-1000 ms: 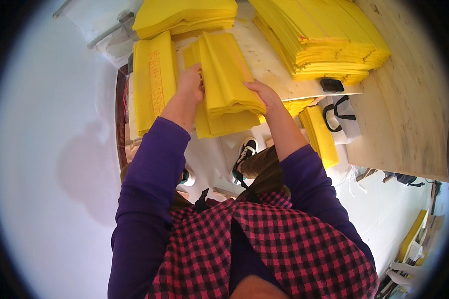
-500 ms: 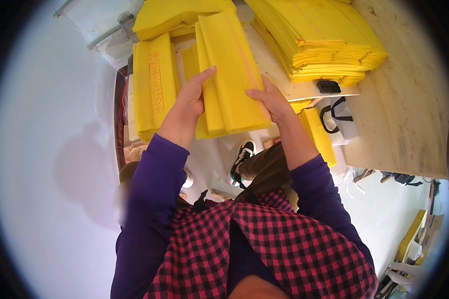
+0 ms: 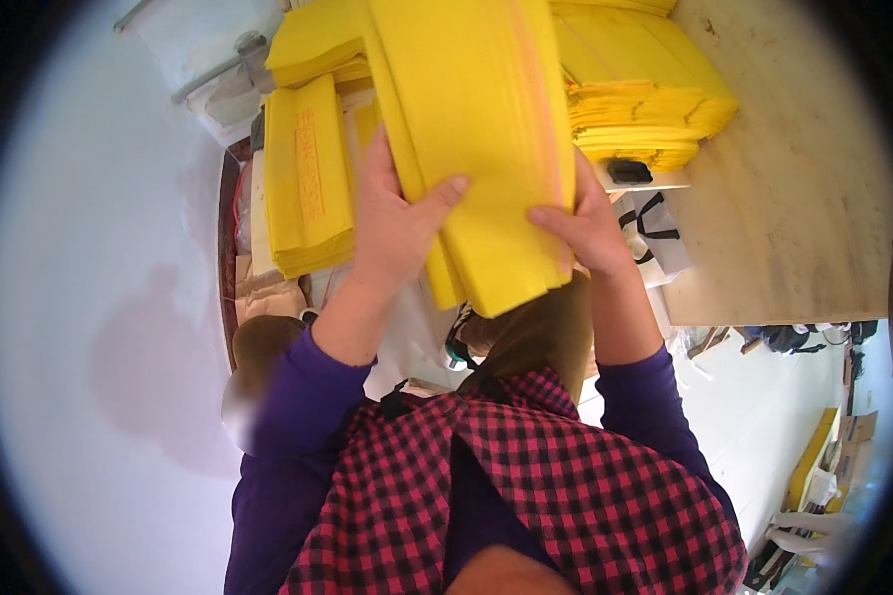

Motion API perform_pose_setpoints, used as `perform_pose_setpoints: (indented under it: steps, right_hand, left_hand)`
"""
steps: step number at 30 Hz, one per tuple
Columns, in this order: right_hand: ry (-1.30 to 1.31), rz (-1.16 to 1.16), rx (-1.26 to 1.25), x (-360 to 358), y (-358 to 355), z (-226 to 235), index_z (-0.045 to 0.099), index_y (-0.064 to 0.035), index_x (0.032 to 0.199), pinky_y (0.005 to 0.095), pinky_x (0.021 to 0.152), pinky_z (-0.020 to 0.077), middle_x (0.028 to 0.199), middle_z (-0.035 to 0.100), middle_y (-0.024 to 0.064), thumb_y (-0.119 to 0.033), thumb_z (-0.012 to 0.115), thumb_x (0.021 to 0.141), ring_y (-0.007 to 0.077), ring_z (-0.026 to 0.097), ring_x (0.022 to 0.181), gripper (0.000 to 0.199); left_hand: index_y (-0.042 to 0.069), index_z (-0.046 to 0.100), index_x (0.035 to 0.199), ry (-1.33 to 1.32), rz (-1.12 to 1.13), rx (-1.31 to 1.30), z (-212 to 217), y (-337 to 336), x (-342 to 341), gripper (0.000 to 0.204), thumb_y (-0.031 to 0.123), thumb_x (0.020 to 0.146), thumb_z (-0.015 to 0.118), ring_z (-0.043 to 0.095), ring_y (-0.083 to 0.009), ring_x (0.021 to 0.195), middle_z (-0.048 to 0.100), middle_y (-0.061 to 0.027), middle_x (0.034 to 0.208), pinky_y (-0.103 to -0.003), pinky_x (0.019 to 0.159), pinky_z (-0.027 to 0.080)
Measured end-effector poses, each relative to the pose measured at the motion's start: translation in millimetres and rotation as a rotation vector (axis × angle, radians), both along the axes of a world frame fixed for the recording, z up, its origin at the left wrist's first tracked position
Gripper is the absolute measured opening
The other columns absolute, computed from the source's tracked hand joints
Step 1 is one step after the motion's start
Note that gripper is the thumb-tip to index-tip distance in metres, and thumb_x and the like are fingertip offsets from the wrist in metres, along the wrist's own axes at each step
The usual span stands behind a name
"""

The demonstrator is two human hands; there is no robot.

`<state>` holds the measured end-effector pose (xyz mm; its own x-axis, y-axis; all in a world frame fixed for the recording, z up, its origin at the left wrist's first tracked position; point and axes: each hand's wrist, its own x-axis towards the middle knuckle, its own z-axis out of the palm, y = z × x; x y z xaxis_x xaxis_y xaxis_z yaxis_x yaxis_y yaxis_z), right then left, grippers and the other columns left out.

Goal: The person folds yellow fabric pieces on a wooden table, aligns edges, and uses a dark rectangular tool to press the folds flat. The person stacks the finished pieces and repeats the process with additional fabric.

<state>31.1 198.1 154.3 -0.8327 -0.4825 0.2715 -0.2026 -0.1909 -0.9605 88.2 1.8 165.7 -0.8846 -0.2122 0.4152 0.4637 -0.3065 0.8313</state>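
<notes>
Between my two hands is a bundle of folded yellow cloth-like sheets (image 3: 476, 149) with a pale pink stripe near its right side. My left hand (image 3: 402, 203) grips the left edge, thumb on top and fingers out of sight beneath. On the right edge, my right hand (image 3: 580, 218) clamps it the same way, its thumb near the stripe. The bundle is raised above the table, its lower end tilted toward me. Left of it lies a yellow stack with red printing (image 3: 308, 178). Behind that is another yellow pile (image 3: 313, 45).
A tall stack of yellow sheets (image 3: 645, 89) sits at the back right, by a small black object (image 3: 628, 172) at the table edge. A white bag with black handles (image 3: 660, 243) stands below. A wooden board (image 3: 784, 178) rises at right, a white wall (image 3: 99, 297) at left.
Both hands have lifted the yellow bundle off the table toward me, so it looks larger and covers part of the right stack. My legs have shifted nearer the table.
</notes>
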Motion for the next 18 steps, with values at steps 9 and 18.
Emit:
perform_pose_setpoints:
  steps: [9,18]
  right_hand:
    - [0.082,-0.058,-0.201,48.8,62.7,11.2,0.036,0.0003,0.132,0.0385,0.091,0.0436,0.110,0.059,0.0114,-0.023,0.064,0.084,0.0238,0.054,0.108,0.060]
    - [0.457,0.576,-0.313,86.3,78.8,28.3,0.061,-0.0030,0.092,0.0392,0.072,0.0509,0.103,0.064,0.0215,-0.026,0.057,0.091,0.0363,0.064,0.088,0.023]
  left_hand:
    - [0.006,0.045,0.132,0.492,-0.056,-0.846,38.0,36.4,68.4,0.059,0.003,0.076,0.064,0.061,-0.0225,0.095,0.060,-0.0123,0.114,-0.032,0.081,0.050]
    - [0.018,0.051,0.128,0.939,-0.114,-0.809,47.7,55.7,116.0,0.046,0.011,0.083,0.051,0.061,-0.0205,0.090,0.058,-0.0041,0.119,-0.028,0.060,0.052]
